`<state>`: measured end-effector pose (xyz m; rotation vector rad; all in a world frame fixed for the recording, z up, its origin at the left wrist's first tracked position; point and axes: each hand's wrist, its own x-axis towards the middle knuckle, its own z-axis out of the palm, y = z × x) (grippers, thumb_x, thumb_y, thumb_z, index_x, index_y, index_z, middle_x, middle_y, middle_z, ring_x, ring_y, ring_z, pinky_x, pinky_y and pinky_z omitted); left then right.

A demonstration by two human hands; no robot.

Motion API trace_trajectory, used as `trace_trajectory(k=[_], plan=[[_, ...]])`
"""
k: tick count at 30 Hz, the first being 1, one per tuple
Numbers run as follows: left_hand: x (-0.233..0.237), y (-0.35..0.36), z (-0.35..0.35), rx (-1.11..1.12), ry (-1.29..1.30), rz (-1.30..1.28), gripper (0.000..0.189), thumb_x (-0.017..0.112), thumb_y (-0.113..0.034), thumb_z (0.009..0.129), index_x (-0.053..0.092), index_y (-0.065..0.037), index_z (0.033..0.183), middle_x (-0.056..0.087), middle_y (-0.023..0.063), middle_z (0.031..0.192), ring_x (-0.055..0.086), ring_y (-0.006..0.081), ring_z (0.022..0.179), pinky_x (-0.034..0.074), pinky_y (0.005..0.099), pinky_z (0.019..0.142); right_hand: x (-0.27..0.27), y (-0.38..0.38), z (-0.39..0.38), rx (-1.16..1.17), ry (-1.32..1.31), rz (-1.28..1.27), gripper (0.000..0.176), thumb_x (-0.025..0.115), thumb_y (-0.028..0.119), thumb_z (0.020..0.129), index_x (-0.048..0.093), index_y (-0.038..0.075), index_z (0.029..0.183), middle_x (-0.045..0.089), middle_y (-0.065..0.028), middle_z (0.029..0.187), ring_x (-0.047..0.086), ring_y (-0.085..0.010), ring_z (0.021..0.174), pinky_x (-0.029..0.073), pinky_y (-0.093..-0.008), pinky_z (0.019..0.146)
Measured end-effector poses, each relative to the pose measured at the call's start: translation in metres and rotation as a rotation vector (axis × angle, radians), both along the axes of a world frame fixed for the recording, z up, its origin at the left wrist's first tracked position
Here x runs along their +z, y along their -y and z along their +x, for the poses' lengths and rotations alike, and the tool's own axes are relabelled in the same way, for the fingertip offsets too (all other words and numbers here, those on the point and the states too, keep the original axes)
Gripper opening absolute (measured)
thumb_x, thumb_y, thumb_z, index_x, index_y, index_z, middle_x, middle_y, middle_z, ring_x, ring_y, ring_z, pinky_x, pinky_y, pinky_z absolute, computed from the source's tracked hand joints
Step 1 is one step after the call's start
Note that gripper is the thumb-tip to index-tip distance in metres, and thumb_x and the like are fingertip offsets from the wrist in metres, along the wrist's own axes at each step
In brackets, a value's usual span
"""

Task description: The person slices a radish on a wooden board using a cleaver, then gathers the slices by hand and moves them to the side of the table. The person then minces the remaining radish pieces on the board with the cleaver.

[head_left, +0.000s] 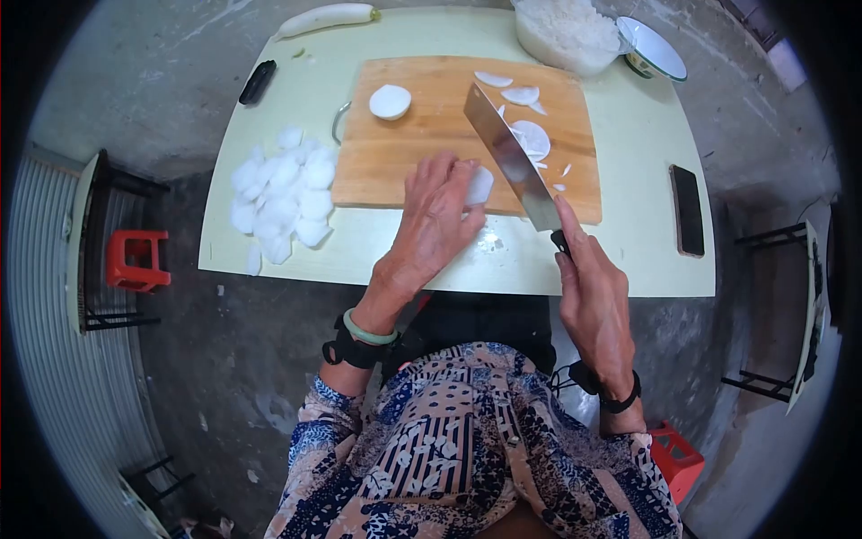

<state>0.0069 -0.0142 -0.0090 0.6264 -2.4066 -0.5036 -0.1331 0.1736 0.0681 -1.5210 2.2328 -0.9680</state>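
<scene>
Two hands: one cleaver [514, 157], one held radish piece [480, 187].

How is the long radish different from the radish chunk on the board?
The long radish is long and thin, but the radish chunk is short. The long radish has a greenish tip; the radish chunk shows no green. The long radish lies off the board; the radish chunk sits on it. Both are white.

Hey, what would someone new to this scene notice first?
Probably the broad cleaver in the right hand, slanting over the wooden board, while the left hand holds a white piece at the near edge. Next, the loose pile of white slices on the pale table, left of the board.
</scene>
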Motion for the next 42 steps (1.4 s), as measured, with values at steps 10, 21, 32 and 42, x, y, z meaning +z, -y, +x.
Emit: trace_trajectory(k=[10,21,32,42], plan=[[-0.013,-0.008,-0.007,0.181,0.036,-0.020,0.030,0.075,-0.007,0.077,0.063,-0.003,0.105,0.051,0.0140,0.109,0.051,0.0348,0.104,0.042,0.0501,0.090,-0.019,0.005,-0.014,0.070,-0.168,0.022,0.071,0.061,-0.003,0.095,0.044,0.017,0.160,0.064,-0.0201,0.086,0.066,-0.0411,0.073,0.053,-0.0522,0.067],[-0.009,-0.004,-0.005,0.147,-0.044,-0.028,0.027,0.076,-0.003,0.076,0.064,-0.005,0.099,0.054,0.0119,0.103,0.053,0.0339,0.098,0.042,0.0472,0.085,-0.015,0.004,-0.010,0.061,-0.255,0.069,0.072,0.062,-0.003,0.094,0.044,0.019,0.161,0.065,-0.0198,0.086,0.068,-0.0404,0.071,0.056,-0.0515,0.068],[-0.005,-0.004,-0.001,0.085,-0.024,-0.001,0.028,0.073,0.001,0.075,0.061,-0.001,0.101,0.053,0.0148,0.105,0.051,0.0360,0.098,0.045,0.0480,0.087,-0.016,0.009,-0.004,0.070,-0.207,-0.061,0.072,0.063,-0.004,0.093,0.044,0.016,0.160,0.063,-0.0199,0.085,0.067,-0.0415,0.071,0.054,-0.0509,0.065],[-0.013,-0.012,-0.018,0.440,0.051,-0.106,0.038,0.083,-0.022,0.078,0.064,-0.005,0.106,0.060,0.0152,0.099,0.058,0.0373,0.098,0.044,0.0497,0.086,-0.023,-0.006,-0.008,0.023,-0.149,-0.006,0.072,0.059,-0.003,0.094,0.043,0.017,0.161,0.064,-0.0197,0.085,0.066,-0.0420,0.068,0.055,-0.0509,0.061]])
